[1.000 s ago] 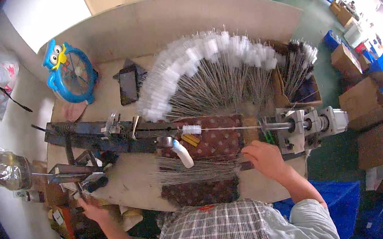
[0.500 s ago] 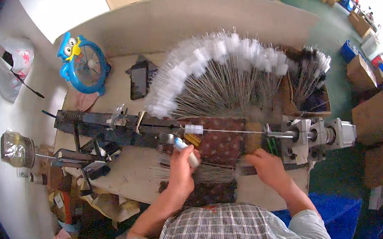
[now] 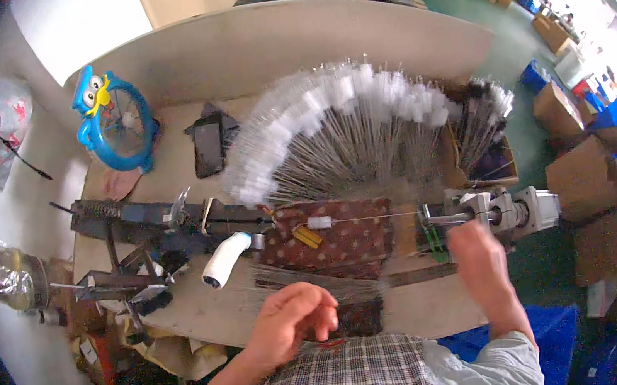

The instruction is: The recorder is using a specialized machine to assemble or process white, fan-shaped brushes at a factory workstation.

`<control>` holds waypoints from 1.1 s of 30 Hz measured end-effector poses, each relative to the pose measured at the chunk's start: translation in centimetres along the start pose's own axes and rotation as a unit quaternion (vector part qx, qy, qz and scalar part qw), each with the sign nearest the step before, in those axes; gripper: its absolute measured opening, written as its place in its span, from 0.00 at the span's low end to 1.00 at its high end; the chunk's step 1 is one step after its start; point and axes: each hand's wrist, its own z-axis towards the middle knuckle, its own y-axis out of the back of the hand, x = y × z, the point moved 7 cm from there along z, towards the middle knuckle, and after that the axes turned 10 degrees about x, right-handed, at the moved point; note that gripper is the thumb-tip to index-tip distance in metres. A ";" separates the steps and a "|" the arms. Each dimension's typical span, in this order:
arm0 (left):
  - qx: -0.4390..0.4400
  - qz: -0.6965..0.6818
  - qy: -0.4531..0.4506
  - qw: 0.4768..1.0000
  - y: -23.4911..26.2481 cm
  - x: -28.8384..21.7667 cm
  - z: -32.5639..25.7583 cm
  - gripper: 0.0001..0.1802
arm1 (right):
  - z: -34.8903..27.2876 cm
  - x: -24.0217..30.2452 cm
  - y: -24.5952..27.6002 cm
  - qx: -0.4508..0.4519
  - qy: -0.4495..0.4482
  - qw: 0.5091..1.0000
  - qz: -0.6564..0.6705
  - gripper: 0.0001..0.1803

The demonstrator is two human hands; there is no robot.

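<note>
Cluttered workbench (image 3: 207, 307), brush fan (image 3: 345, 117), warehouse floor (image 3: 528, 140)

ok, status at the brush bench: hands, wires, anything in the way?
Left hand curled above the loose wire bundle, grip unclear. Right hand blurred, by the chuck. One wire with white tuft in the machine. White handle nearby.

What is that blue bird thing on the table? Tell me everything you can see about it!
The blue bird thing is a small desk fan shaped like a cartoon bird. It looks like glossy plastic: a blue ring with big white eyes and a yellow beak on top, and a wire grille with a pale hub inside the ring. It stands upright at the table's far left corner, near the wall. Neither hand touches it.
</note>
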 end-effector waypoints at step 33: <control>-0.212 0.698 -0.229 0.644 2.0 -1.4 1.5 0.09 | 12.1 15.3 -0.1 -0.006 0.395 0.875 0.279 0.07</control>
